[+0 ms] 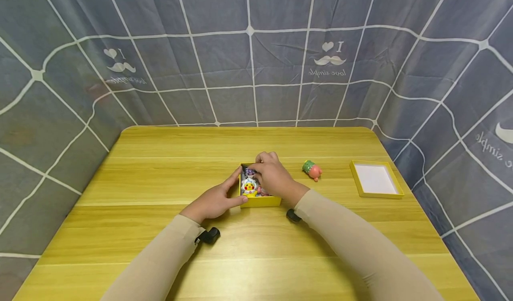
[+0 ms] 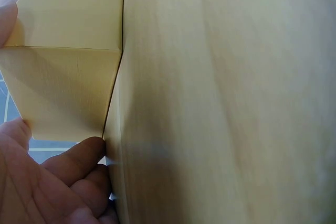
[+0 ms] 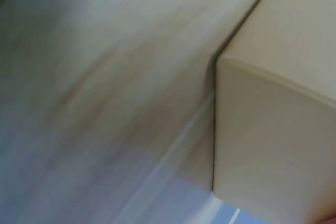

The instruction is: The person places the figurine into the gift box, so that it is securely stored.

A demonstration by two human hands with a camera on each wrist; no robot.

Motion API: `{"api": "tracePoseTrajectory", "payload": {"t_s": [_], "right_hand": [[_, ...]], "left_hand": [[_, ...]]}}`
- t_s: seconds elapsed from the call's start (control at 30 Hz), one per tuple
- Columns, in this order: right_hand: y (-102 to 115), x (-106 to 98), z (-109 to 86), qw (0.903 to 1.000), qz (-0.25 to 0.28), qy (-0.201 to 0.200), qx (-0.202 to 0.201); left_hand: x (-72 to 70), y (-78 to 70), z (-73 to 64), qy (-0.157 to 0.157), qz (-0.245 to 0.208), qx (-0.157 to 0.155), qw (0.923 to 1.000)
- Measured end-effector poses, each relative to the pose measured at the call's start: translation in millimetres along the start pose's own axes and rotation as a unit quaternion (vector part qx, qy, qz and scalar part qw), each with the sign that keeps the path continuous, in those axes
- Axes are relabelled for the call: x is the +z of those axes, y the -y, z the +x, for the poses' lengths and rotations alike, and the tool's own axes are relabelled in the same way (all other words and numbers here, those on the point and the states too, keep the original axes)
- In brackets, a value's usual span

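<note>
An open yellow box point(image 1: 260, 201) stands on the table in front of me in the head view. Inside it are a small purple-patterned figurine point(image 1: 250, 172), a yellow Pikachu figurine in a white hood point(image 1: 249, 187) and a pinkish figurine point(image 1: 262, 192) partly covered by my right hand. My left hand point(image 1: 214, 201) holds the box at its left, fingers along the side and thumb at the front corner. Over the box's right part, my right hand point(image 1: 275, 176) has its thumb and curled forefinger at the purple figurine, pinching it. Both wrist views show the box's outer walls.
A pink and green figurine point(image 1: 312, 170) lies on the table to the right of the box. Farther right is the yellow box lid point(image 1: 378, 195), its white inside facing up. A grey curtain point(image 1: 280, 60) with white lines stands behind the wooden table point(image 1: 192, 145).
</note>
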State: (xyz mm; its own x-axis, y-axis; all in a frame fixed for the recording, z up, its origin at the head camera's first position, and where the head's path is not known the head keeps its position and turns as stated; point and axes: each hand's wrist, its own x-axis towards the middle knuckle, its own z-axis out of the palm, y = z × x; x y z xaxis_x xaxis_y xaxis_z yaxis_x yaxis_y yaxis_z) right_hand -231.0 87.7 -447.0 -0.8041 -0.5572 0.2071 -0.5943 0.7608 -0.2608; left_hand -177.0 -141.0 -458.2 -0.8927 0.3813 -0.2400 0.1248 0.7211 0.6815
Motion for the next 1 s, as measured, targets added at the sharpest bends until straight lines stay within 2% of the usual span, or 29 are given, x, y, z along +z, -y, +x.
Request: {"api": "tracePoseTrajectory", "payload": {"t_s": [0.3,1.0], "right_hand": [[-1.2,0.0,-0.4,0.9998,0.003,-0.006,-0.016],[-4.3,3.8,-1.0,0.9998,0.011,-0.014,-0.007]], "left_hand": [[0.0,-2.5,-0.8,-0.002,0.003,0.000,1.0000],[1.3,-0.8,0.5,-0.002,-0.002,-0.003,1.0000]]}}
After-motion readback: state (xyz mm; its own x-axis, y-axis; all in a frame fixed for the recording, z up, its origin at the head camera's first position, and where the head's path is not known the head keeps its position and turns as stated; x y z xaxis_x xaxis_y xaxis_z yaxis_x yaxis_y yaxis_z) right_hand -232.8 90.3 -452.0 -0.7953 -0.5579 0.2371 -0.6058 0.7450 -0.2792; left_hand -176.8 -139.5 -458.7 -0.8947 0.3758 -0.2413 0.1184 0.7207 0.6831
